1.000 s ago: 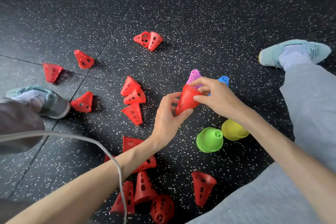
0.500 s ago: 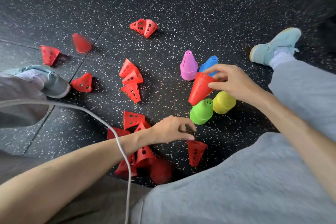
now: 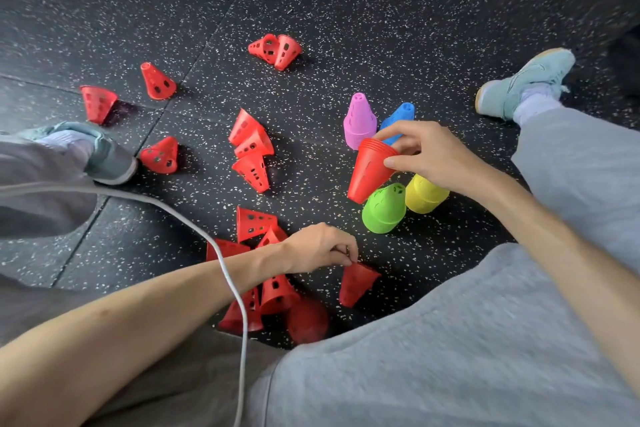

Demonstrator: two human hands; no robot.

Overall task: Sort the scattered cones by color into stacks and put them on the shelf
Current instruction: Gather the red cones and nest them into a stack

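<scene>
Down on the floor (image 3: 346,3), my left hand (image 3: 320,248) pinches a light, stiff red cone (image 3: 356,282) by its rim while my right hand (image 3: 429,156) grips the red stack (image 3: 369,170).

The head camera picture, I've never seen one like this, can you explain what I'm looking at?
The camera sits on a person's head, looking down at their own arms and legs as they sit on a dark speckled floor. The right hand holds a red stack of nested cones, wide end up. The left hand pinches a loose red cone lying on the floor. Pink, blue, green and yellow stacks stand nearby; more red cones lie scattered.
</scene>
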